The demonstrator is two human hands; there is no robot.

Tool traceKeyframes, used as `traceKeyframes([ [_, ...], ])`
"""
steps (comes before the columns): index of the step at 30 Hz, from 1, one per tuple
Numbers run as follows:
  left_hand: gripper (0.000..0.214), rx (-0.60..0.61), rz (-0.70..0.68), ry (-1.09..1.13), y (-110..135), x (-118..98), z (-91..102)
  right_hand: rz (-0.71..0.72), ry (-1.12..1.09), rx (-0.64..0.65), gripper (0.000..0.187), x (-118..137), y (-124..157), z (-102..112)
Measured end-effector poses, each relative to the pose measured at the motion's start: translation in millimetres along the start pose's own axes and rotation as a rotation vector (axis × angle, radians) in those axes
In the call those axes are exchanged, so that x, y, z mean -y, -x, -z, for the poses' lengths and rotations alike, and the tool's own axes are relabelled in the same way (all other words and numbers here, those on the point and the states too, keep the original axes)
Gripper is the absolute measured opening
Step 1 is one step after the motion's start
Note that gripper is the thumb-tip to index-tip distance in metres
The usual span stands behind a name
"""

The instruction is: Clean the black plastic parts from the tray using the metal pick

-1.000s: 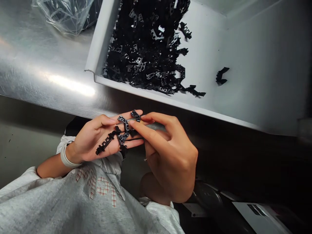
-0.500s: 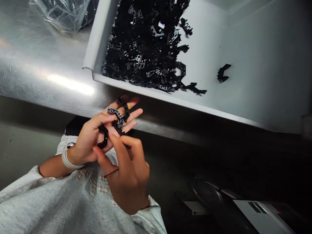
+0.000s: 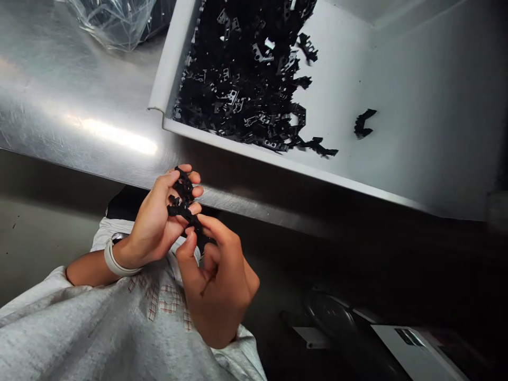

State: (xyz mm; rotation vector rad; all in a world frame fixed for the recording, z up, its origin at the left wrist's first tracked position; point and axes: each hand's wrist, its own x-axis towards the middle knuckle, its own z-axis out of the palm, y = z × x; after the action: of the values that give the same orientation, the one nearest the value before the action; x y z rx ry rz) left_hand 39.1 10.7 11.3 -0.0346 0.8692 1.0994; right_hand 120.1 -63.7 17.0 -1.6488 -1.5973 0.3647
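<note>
My left hand (image 3: 156, 219) is palm up, its fingers curled around several small black plastic parts (image 3: 183, 185). They are angular and bracket-like, with small holes. My right hand (image 3: 222, 275) pinches one black bracket-like part (image 3: 194, 219) between thumb and forefinger, right beside the left fingers. Part of that piece overlaps the others, so where each one ends is hard to make out. A thin dark strand lies across the right hand near the thumb. Both hands are below the near edge of a white bin (image 3: 278, 168).
A heap of similar black parts (image 3: 246, 79) fills the bin's left side, and a lone part (image 3: 363, 124) lies farther right. The bin rests on a metal table (image 3: 79, 95). A clear plastic bag (image 3: 119, 21) sits at upper left. Dark equipment (image 3: 337, 317) stands at lower right.
My left fingers have curled in from a flat, spread palm around the parts. My right hand has moved slightly right and now pinches a black part. The view has shifted a little.
</note>
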Motion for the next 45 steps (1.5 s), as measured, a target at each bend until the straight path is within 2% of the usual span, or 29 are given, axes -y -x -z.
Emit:
traceKeyframes([
  [5,0.026,0.158,-0.046,-0.275,-2.1,-6.3,13.7,-0.19,-0.197,-0.037,0.027,-12.9,-2.5,8.6],
  [8,0.024,0.249,-0.127,-0.507,-0.1,-11.4,22.4,-0.242,-0.232,-0.065,0.026,-19.2,-4.2,9.5],
  [12,0.019,0.233,-0.288,-0.831,2.0,-17.1,23.4,-0.254,-0.25,-0.063,0.025,-20.5,-6.2,9.8],
  [16,0.024,0.214,-0.338,-0.945,2.3,-19.3,18.7,-0.28,-0.253,-0.048,0.018,-19.1,-9.1,10.9],
  [22,0.014,0.2,-0.293,-0.918,2.6,-17.0,23.7,-0.341,-0.351,-0.066,0.013,-16.5,-16.7,10.8],
  [26,0.015,0.219,-0.266,-0.912,3.8,-16.3,24.8,-0.355,-0.398,-0.063,0.012,-15.9,-20.0,10.7],
  [32,0.017,0.187,-0.364,-1.017,6.5,-20.3,16.1,-0.347,-0.419,-0.049,0.012,-17.6,-17.4,9.3],
  [35,0.019,0.194,-0.358,-1.012,5.8,-21.0,15.7,-0.357,-0.431,-0.04,0.012,-18.0,-16.5,9.6],
  [38,0.019,0.228,-0.272,-0.904,3.8,-19.5,19.0,-0.37,-0.443,-0.042,0.013,-19.0,-16.8,10.4],
  [42,0.022,0.296,-0.037,-0.587,0.6,-17.4,20.7,-0.357,-0.466,-0.062,0.012,-21.0,-17.0,9.4],
  [45,0.017,0.254,0.133,-0.341,-1.4,-16.1,18.6,-0.332,-0.46,-0.078,0.013,-21.9,-15.4,6.8],
])
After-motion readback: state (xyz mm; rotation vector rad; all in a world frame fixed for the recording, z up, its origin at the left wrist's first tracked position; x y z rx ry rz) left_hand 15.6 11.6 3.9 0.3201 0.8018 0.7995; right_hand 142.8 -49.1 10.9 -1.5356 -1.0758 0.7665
